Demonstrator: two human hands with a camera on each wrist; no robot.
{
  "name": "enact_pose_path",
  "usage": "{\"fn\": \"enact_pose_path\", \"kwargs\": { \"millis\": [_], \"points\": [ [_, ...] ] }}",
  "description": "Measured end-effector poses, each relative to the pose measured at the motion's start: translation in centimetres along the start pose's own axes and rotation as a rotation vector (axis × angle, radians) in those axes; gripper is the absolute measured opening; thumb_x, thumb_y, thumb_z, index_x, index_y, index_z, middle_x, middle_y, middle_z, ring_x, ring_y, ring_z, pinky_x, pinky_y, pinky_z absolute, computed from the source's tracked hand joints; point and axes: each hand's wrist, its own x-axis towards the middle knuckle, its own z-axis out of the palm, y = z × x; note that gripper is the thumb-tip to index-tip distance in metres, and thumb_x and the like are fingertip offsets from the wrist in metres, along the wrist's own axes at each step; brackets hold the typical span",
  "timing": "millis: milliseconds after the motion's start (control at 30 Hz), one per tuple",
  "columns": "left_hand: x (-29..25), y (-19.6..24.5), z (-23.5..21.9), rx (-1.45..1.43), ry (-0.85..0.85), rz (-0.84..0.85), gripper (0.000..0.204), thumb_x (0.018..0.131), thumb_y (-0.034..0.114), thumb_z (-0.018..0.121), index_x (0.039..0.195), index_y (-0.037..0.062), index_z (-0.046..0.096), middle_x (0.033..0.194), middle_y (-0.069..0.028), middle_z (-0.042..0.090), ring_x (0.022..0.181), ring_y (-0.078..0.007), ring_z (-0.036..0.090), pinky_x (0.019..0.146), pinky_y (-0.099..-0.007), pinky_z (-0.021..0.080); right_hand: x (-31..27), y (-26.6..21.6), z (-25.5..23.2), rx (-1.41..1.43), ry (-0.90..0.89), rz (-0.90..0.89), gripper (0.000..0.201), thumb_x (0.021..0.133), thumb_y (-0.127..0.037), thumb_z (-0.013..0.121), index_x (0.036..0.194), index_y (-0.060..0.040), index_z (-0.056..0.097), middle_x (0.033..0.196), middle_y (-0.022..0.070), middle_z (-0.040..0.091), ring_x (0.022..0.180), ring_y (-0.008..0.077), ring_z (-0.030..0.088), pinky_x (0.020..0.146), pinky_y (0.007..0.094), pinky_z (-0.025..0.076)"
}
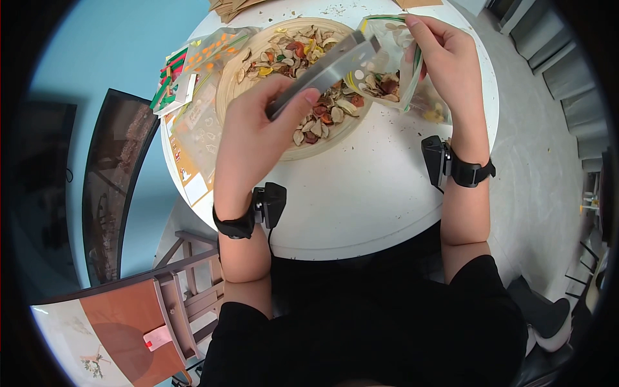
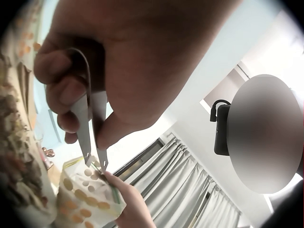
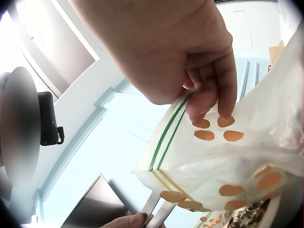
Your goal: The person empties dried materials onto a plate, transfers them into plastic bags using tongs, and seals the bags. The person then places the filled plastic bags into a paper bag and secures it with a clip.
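Observation:
My left hand (image 1: 248, 132) grips metal tongs (image 1: 319, 76), fingers and thumb on either arm. The tips of the tongs overlap the mouth of a clear zip bag (image 2: 90, 194) in the left wrist view. With its thumb and fingers my right hand (image 1: 456, 58) pinches this bag by its green-striped edge, keeping the mouth up. Orange dots mark the bag's side, and some dried pieces (image 1: 385, 87) lie at its bottom. Below the tongs, a round shallow tray (image 1: 230, 90) carries a heap of dried, petal-like pieces (image 1: 313, 48) in beige, red and yellow.
Another dotted zip bag (image 1: 216, 48) lies at the tray's left, beside a white box (image 1: 180, 97) with red and green sticks. Brown paper (image 1: 238, 9) is at the table's far edge. Crumbs dot the white table (image 1: 361, 193). A chair (image 1: 187, 284) stands at lower left.

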Motion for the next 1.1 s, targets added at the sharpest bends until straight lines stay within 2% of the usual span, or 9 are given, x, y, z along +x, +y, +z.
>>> {"fn": "enact_pose_path", "kwargs": {
  "millis": [200,433,533,567,667,767,867,967,1100],
  "points": [
    [-0.1,-2.7,-4.5,0.1,0.244,-0.109,0.032,0.097,0.028,0.073,0.093,-0.0032,0.069,0.071,0.0034,0.056,0.065,-0.0041,0.043,0.058,-0.0237,0.034,0.1,-0.1,-0.2,0.008,0.012,0.037,0.033,0.101,-0.028,0.064,0.11,0.0018,0.077,0.066,-0.0011,0.064,0.051,0.0049,0.051,0.049,0.0221,0.04],
    [-1.3,-5.1,-5.2,0.425,0.159,-0.252,0.042,0.09,0.035,0.077,0.09,-0.0058,0.068,0.065,-0.0117,0.059,0.06,-0.0176,0.05,0.059,-0.035,0.043,0.0,-0.2,-0.2,-0.023,0.019,0.029,0.033,0.101,-0.03,0.064,0.11,-0.0012,0.078,0.066,-0.0016,0.064,0.052,0.0043,0.05,0.049,0.0217,0.039],
    [-1.5,-5.8,-4.2,0.482,0.059,-0.151,0.04,0.089,0.034,0.077,0.093,-0.0049,0.069,0.066,-0.0164,0.061,0.058,-0.0232,0.052,0.059,-0.0361,0.045,0.0,-0.4,-0.2,-0.035,0.023,0.028,0.033,0.101,-0.03,0.064,0.111,-0.0019,0.078,0.066,-0.0017,0.064,0.052,0.0043,0.05,0.049,0.0217,0.039],
    [-1.6,-5.7,-3.8,0.508,0.052,-0.146,0.04,0.089,0.034,0.077,0.094,-0.0046,0.068,0.068,-0.0205,0.062,0.058,-0.0301,0.057,0.06,-0.0379,0.046,0.1,-0.3,-0.3,-0.035,0.022,0.02,0.033,0.101,-0.031,0.064,0.111,-0.0019,0.078,0.066,-0.0017,0.064,0.052,0.0043,0.05,0.049,0.0217,0.039],
    [-1.7,-5.7,-3.1,0.508,0.077,-0.115,0.038,0.091,0.032,0.077,0.093,-0.0045,0.066,0.066,-0.0108,0.054,0.06,-0.0164,0.042,0.057,-0.033,0.038,0.1,-0.4,-0.3,-0.024,0.014,0.012,0.033,0.101,-0.031,0.064,0.11,-0.0016,0.078,0.067,-0.0016,0.064,0.052,0.0043,0.05,0.049,0.0218,0.039],
    [-1.7,-6.0,-3.2,0.542,0.088,-0.103,0.038,0.092,0.031,0.077,0.091,-0.0044,0.066,0.065,-0.0111,0.054,0.06,-0.0165,0.042,0.055,-0.0336,0.037,0.1,-0.2,-0.3,-0.013,0.009,0.012,0.033,0.101,-0.031,0.064,0.109,-0.0011,0.078,0.067,-0.0013,0.064,0.052,0.0045,0.05,0.05,0.0219,0.04],
    [-1.5,-5.8,-3.2,0.6,0.1,-0.12,0.033,0.091,0.031,0.075,0.091,-0.0011,0.069,0.067,-0.0181,0.065,0.06,-0.0332,0.062,0.06,-0.0402,0.048,0.1,-0.1,-0.2,-0.009,0.004,0.017,0.034,0.101,-0.031,0.064,0.108,-0.0004,0.078,0.066,-0.001,0.064,0.053,0.0048,0.05,0.05,0.0221,0.04],
    [-1.4,-5.5,-3.0,0.546,0.128,-0.158,0.032,0.091,0.031,0.075,0.088,-0.001,0.069,0.065,-0.017,0.063,0.056,-0.0318,0.056,0.057,-0.0391,0.045,0.0,-0.2,-0.1,-0.013,0.012,0.026,0.034,0.101,-0.03,0.064,0.108,-0.0001,0.077,0.066,-0.0008,0.064,0.053,0.005,0.051,0.05,0.0223,0.041],
    [-1.1,-5.5,-3.3,0.447,0.135,-0.129,0.031,0.093,0.028,0.075,0.089,-0.0019,0.068,0.062,-0.0085,0.057,0.056,-0.0173,0.045,0.055,-0.0319,0.037,0.0,0.0,0.1,-0.004,0.008,0.016,0.033,0.101,-0.03,0.065,0.108,0.0001,0.077,0.066,-0.0005,0.065,0.052,0.0053,0.051,0.05,0.0227,0.041]
  ]
}}
